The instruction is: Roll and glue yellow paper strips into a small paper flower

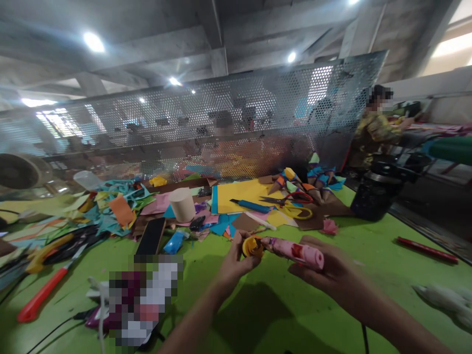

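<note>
Over the green table, my left hand (236,265) pinches a small yellow piece of rolled paper (252,247) between thumb and fingers. My right hand (324,268) is closed round a worn pink glue gun (297,253), its barrel marked with red. The gun's stained, dark nozzle points left, right at the yellow piece; whether it touches cannot be told. Behind the hands lie a blue utility knife (252,205), scissors with red handles (295,198) and a pair of yellow handles (297,211). A sheet of yellow paper (236,191) is under the knife.
On the left are a phone (151,237), a white roll (182,204), paper scraps (110,196), a red-handled knife (42,297) and a blurred-out power strip (147,305). A black tumbler (376,191) and red pen (427,250) stand right. Behind rises a perforated metal panel (228,132); a person (376,128) works beyond.
</note>
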{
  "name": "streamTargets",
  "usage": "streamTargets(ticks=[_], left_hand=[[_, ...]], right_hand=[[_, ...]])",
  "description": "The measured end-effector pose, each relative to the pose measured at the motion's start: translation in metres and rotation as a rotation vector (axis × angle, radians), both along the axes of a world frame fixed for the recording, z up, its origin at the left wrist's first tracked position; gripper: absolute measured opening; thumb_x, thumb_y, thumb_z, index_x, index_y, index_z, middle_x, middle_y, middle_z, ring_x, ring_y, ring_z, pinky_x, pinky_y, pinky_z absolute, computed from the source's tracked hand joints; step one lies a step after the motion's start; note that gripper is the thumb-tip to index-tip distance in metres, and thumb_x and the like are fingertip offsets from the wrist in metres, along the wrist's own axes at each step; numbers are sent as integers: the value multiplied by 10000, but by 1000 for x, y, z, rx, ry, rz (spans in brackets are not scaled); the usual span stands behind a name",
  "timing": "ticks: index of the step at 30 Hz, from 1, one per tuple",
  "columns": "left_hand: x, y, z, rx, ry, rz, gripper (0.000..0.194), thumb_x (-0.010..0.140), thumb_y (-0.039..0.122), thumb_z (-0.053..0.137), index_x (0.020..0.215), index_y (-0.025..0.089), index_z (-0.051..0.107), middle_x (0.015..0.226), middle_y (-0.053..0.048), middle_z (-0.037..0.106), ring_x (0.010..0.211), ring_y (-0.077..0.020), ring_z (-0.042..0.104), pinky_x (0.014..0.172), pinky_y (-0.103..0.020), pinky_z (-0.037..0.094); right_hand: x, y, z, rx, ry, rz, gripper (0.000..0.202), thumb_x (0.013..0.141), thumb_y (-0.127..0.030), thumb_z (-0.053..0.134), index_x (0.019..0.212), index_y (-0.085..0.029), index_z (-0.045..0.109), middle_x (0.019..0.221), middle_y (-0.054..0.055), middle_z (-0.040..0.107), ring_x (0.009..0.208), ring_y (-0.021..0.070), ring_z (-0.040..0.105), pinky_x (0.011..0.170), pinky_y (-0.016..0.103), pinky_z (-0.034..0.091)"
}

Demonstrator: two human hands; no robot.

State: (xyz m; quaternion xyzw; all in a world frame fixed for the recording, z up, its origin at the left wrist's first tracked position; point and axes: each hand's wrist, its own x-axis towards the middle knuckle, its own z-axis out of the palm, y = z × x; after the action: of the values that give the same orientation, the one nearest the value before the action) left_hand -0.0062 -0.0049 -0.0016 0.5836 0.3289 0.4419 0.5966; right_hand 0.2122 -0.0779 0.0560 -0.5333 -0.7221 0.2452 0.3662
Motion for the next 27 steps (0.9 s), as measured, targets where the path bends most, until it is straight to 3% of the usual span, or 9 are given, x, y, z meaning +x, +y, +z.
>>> streamTargets(ticks=[7,10,14,17,20,23,27], left_hand=[[-3,-5,10,20,-83,17,430,703,387,743,1005,220,487,963,-15,525,922,-196,490,791,-296,374],[-6,-7,15,28,-90,27,388,708,335,728,1001,224,500,942,-11,508,911,-189,468,789,-293,376],[-8,-9,20,3,-64,7,392,706,336,728,1014,230,510,964,-21,515,941,-205,465,818,-303,380],[-8,-10,21,1,-57,4,395,706,360,725,1012,233,510,973,-20,518,966,-214,472,844,-309,380],[-8,-11,20,19,-54,11,387,707,365,719,1002,233,505,970,-19,522,983,-217,475,850,-308,378],[-7,-11,19,38,-54,11,392,712,355,719,1012,233,498,963,-16,522,979,-212,478,850,-305,385],[-6,-12,18,52,-83,23,410,716,349,722,1047,233,509,997,-17,509,986,-206,474,868,-303,395]], right_hand=[[9,-3,-1,-55,141,-65,357,827,-576,649,877,-224,684,745,26,645,642,176,577,540,267,485],[24,-2,-8,-129,222,-163,486,763,-683,645,857,-208,687,600,-1,574,498,138,485,430,248,411],[54,3,-29,-300,232,-222,649,716,-820,549,733,-182,663,418,-45,423,374,108,362,358,242,303],[73,5,-45,-319,97,-271,601,792,-783,480,684,-206,606,416,-21,492,365,127,404,365,257,299],[85,3,-50,-247,-165,-392,513,823,-704,515,620,-232,534,467,10,566,414,169,502,412,285,336],[90,-4,-41,-257,-446,-478,470,847,-631,527,589,-237,524,534,44,618,481,214,569,464,312,333],[90,-16,-21,-301,-662,-564,413,895,-546,478,633,-249,592,695,85,684,626,289,642,508,346,338]])
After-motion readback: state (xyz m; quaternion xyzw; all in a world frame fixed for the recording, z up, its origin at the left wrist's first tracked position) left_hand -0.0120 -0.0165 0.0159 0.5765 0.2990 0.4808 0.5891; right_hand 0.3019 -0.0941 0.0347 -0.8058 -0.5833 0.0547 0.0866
